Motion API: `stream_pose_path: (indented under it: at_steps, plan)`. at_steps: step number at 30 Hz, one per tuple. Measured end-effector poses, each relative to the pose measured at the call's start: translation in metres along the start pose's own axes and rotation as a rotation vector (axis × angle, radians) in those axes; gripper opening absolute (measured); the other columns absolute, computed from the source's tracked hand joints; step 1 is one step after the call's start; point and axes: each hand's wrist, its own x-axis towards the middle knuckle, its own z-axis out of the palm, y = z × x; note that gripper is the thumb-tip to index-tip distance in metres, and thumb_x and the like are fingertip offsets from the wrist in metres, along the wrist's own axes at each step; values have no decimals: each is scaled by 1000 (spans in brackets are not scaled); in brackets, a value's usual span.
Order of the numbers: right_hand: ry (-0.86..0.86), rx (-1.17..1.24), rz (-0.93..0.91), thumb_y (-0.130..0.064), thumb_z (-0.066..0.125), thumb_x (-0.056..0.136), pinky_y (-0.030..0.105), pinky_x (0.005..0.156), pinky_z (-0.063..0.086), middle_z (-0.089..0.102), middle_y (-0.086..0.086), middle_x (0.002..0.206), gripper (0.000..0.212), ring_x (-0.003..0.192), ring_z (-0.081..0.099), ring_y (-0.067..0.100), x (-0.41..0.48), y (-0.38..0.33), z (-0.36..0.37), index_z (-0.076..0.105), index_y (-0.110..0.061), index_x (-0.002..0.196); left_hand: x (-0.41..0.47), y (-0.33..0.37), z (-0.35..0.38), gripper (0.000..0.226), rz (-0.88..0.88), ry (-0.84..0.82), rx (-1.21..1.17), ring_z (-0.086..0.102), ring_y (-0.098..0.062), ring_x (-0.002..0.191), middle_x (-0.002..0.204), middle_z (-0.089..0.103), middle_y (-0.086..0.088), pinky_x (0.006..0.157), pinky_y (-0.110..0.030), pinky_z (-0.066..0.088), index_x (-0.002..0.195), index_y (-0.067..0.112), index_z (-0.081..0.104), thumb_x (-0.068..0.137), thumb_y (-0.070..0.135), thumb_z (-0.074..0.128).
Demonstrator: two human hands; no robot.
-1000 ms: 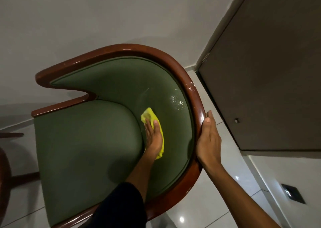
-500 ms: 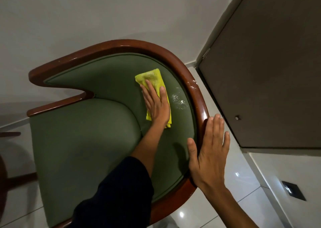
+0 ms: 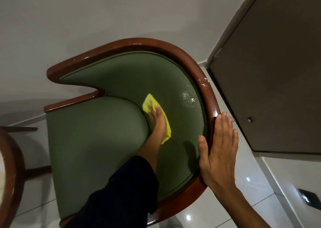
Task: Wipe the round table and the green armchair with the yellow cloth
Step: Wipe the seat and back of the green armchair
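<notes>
The green armchair (image 3: 97, 146) with its curved dark wooden rim fills the middle of the head view. My left hand (image 3: 158, 122) presses the yellow cloth (image 3: 150, 104) flat against the inner backrest, low down where it meets the seat cushion. My right hand (image 3: 219, 149) lies flat, fingers together, on the wooden rim at the chair's right side. A patch of white specks (image 3: 190, 100) shows on the backrest upholstery to the right of the cloth. The round table's (image 3: 8, 158) wooden edge shows at the far left.
A white wall stands behind the chair. A dark grey door (image 3: 271, 71) with a small knob is close on the right. Glossy white floor tiles (image 3: 251, 181) surround the chair. A dark floor socket (image 3: 308, 199) lies at the lower right.
My left hand has slid the cloth down the backrest from near the top rim toward the seat. My right hand has stayed flat on the rim.
</notes>
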Motion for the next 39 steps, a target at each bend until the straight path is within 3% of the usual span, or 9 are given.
stream_pose_path:
  at_steps: [3,6,12,16,23,26,31,35,39]
  plan:
    - [10,34,-3,-49,23,98,42,124,2,7,-5,163,64,152,2,12,0,-1,-1,8,-23,155,-36,62,25,56,366,53,100,-6,-22,153,166,-9,-6,123,-39,-2,155,27,0,104,43,18]
    - [30,97,16,-41,24,99,43,124,3,12,-3,164,59,152,5,12,-2,-2,-1,10,-23,154,-81,73,43,60,800,-16,511,-9,-18,153,166,-5,-3,122,-40,-8,155,28,-2,99,52,4]
    - [59,178,62,-38,22,99,41,124,3,9,-11,162,56,151,5,8,-4,-3,-2,6,-31,153,-122,-5,1,58,1009,-229,796,-11,-12,153,166,-5,1,124,-49,7,152,32,-8,99,53,0]
    - [60,204,85,-42,21,98,42,124,3,12,-10,162,56,151,7,7,-4,-4,0,7,-35,152,-119,-18,0,56,985,-258,784,-15,-10,152,166,-9,5,125,-48,2,151,38,-5,98,53,3]
    - [75,219,116,-41,20,99,40,124,1,13,-5,163,59,151,5,5,-8,0,-1,10,-23,154,-44,63,32,58,783,80,463,-7,-19,153,167,-2,-2,123,-43,-1,155,27,13,101,47,20]
    - [81,220,129,-44,20,98,41,124,2,11,-10,162,60,150,4,3,-6,0,1,10,-25,154,-6,49,21,75,658,109,312,-2,-22,153,166,0,-9,123,-36,-3,155,16,12,94,59,7]
    - [81,250,119,-54,20,96,49,123,9,5,-31,154,61,148,5,-4,-8,3,2,9,-35,153,48,-67,-14,64,74,-22,36,4,-18,153,166,2,-3,125,-35,2,156,18,4,102,48,18]
    - [69,233,115,-45,24,98,58,118,18,14,-16,159,58,150,12,9,-7,3,5,10,-32,153,48,-91,-23,63,8,-114,29,12,-17,152,165,10,2,124,-37,6,156,22,8,101,51,20]
    - [47,232,72,-43,23,99,50,123,9,10,-18,159,57,150,6,4,-9,0,3,7,-35,152,-4,-100,-35,60,-50,-181,69,13,-18,152,164,15,1,125,-36,7,155,19,11,103,47,21]
